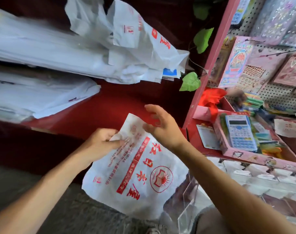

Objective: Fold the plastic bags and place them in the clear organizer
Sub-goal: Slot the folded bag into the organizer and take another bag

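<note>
Left hand (101, 141) is pinching the white printed bag (137, 173) at its nine o'clock edge. Right hand (160, 125) is hovering at twelve o'clock, fingers (150, 108) spread and loose.

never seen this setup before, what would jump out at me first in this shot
The eye lands first on the white plastic bag with red print at centre bottom: the left hand pinches its upper edge while the right hand hovers open over its top. Behind them, upper left, lies a heap of more white bags on the red surface. At right, a blue calculator sits in a pink box.
</note>
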